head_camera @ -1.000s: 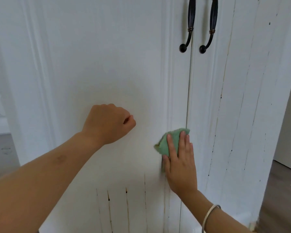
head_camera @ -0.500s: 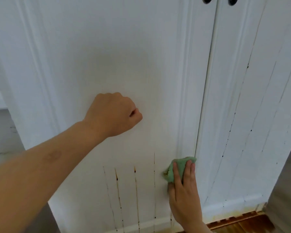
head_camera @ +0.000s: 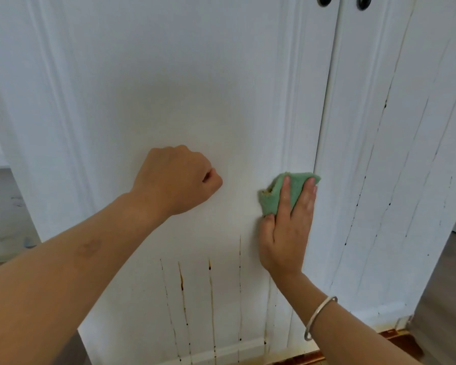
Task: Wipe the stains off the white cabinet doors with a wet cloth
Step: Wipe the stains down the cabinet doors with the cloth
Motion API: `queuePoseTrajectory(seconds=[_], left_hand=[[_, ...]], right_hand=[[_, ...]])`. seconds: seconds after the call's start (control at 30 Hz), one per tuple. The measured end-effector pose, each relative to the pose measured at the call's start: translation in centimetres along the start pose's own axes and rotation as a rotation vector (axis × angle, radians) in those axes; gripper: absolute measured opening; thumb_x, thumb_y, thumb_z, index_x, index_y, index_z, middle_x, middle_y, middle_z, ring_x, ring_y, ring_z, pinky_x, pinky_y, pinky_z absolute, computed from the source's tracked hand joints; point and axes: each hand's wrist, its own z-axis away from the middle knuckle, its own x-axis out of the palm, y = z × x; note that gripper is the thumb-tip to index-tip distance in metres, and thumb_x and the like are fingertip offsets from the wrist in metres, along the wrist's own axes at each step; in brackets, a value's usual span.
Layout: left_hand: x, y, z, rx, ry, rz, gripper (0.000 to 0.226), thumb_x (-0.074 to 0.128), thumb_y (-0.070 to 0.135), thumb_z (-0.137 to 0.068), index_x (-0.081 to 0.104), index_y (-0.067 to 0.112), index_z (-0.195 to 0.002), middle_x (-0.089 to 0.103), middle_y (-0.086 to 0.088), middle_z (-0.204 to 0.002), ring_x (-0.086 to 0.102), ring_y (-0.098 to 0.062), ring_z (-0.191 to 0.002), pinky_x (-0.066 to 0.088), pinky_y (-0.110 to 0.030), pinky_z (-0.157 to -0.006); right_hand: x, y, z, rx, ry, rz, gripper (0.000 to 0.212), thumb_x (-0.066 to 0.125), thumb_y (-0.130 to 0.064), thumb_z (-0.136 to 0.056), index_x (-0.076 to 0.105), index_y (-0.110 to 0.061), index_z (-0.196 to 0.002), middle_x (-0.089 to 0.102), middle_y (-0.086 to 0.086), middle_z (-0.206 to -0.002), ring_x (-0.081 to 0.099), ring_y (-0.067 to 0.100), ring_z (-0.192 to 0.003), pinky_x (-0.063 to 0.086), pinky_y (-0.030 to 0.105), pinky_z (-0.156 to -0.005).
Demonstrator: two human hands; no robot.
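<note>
Small green wet cloth [head_camera: 296, 187], folded into a pad, is flat against the left white cabinet door [head_camera: 169, 88] at its right edge, just beside the seam with the right white door [head_camera: 395, 159]. It looks soft, light and limp, likely to bunch or slide. Best held as it is, spread fingers on top and thumb at the lower corner. One corner looks yellowed with dirt.

Right hand [head_camera: 284, 241] presses the cloth with straight fingers, not curled round it. Silver bangle [head_camera: 319, 317] on that wrist. Left hand [head_camera: 174, 177] is a closed fist holding nothing, knuckles resting on the panel, well apart from the cloth.

Brown drip streaks [head_camera: 211, 299] run below both hands down to the base rail, and there is free room downward. Raised moulding ridge [head_camera: 290, 101] beside the cloth could snag it. Dark dotted streaks [head_camera: 358, 201] on the right door are untouched. Black handle tips [head_camera: 324, 0] at the top, wooden floor [head_camera: 453, 285] to the right.
</note>
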Motion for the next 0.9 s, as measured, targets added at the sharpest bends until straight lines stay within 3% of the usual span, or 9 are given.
queuePoseTrajectory(seconds=[0.17, 0.37, 0.47, 0.53, 0.63, 0.77, 0.9], left_hand=[[0.1, -0.1, 0.2, 0.000, 0.025, -0.013, 0.043, 0.042, 0.031, -0.091, 0.034, 0.014, -0.052, 0.037, -0.002, -0.046, 0.032, -0.019, -0.044, 0.024, -0.025, -0.047], [-0.1, 0.2, 0.3, -0.007, -0.016, -0.034, 0.042, 0.039, 0.033, -0.092, 0.032, 0.016, -0.053, 0.037, 0.000, -0.049, 0.032, -0.018, -0.046, 0.025, -0.025, -0.047], [-1.0, -0.5, 0.5, 0.026, -0.092, -0.056, 0.043, 0.039, 0.033, -0.092, 0.032, 0.015, -0.053, 0.037, 0.000, -0.049, 0.031, -0.017, -0.045, 0.024, -0.025, -0.047], [-1.7, -1.7, 0.9, 0.012, -0.130, -0.062, 0.043, 0.039, 0.033, -0.092, 0.033, 0.015, -0.053, 0.038, 0.000, -0.049, 0.030, -0.016, -0.043, 0.023, -0.025, -0.047], [-2.3, -3.9, 1.9, -0.037, -0.092, -0.049, 0.044, 0.041, 0.032, -0.091, 0.032, 0.014, -0.052, 0.038, -0.001, -0.048, 0.030, -0.016, -0.043, 0.022, -0.025, -0.046], [-2.4, -6.2, 3.6, -0.077, -0.037, 0.007, 0.047, 0.041, 0.034, -0.092, 0.037, 0.014, -0.051, 0.045, -0.001, -0.050, 0.042, -0.020, -0.046, 0.026, -0.026, -0.047], [-2.5, -7.0, 3.7, -0.046, -0.063, 0.092, 0.046, 0.041, 0.033, -0.091, 0.039, 0.014, -0.050, 0.058, -0.002, -0.050, 0.056, -0.023, -0.050, 0.042, -0.030, -0.052]], right_hand=[[1.2, -0.4, 2.7, 0.159, 0.057, -0.047, 0.069, 0.032, -0.022, -0.090, 0.010, -0.013, -0.155, -0.001, 0.015, -0.162, 0.002, 0.029, -0.150, 0.011, 0.045, -0.122], [0.1, 3.2, 8.4, 0.122, -0.202, 0.086, 0.072, 0.028, -0.036, -0.095, -0.013, -0.025, -0.154, -0.027, -0.001, -0.159, -0.003, 0.026, -0.150, 0.025, 0.047, -0.117], [-1.1, 3.2, 8.2, 0.094, -0.287, 0.117, 0.071, 0.024, -0.039, -0.096, -0.017, -0.025, -0.153, -0.032, -0.003, -0.156, -0.012, 0.023, -0.149, 0.022, 0.048, -0.119], [-1.6, 2.1, 6.7, -0.026, -0.320, 0.121, 0.069, 0.026, -0.035, -0.097, -0.010, -0.022, -0.154, -0.026, -0.001, -0.159, -0.013, 0.023, -0.149, 0.014, 0.048, -0.121], [-0.9, -2.6, 2.4, -0.354, -0.341, 0.147, 0.068, 0.034, -0.026, -0.095, 0.004, -0.020, -0.155, -0.009, 0.005, -0.163, -0.004, 0.028, -0.150, 0.001, 0.044, -0.122], [2.2, -10.6, 1.3, -0.636, -0.312, 0.162, 0.067, 0.043, -0.024, -0.090, 0.021, -0.018, -0.153, 0.009, 0.006, -0.161, 0.004, 0.028, -0.150, 0.007, 0.044, -0.122], [5.6, -11.2, 6.6, -0.934, -0.405, 0.252, 0.073, 0.048, -0.025, -0.085, 0.023, -0.024, -0.153, 0.012, 0.001, -0.162, 0.007, 0.023, -0.150, 0.008, 0.041, -0.122]])
